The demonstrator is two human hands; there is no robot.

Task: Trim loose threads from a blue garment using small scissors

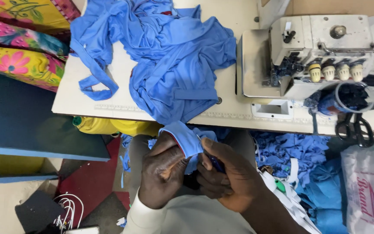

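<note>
Blue fabric piece [186,139] gripped by left hand [163,173] and right hand [226,175] fingers; white printed bag [369,186] at lower right.

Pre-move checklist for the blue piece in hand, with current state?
1. Left hand grips blue piece: ok.
2. Right hand pinches the piece's edge: ok; a small dark thing sits under its fingers, kind cannot tell.
3. Piece held free of the table edge: ok, held below it.
4. Blue fabric pile lies apart from the sewing machine: ok, though close.
5. Scissors are free to grab on the table: ok.
6. Machine threaded: cannot tell.
</note>
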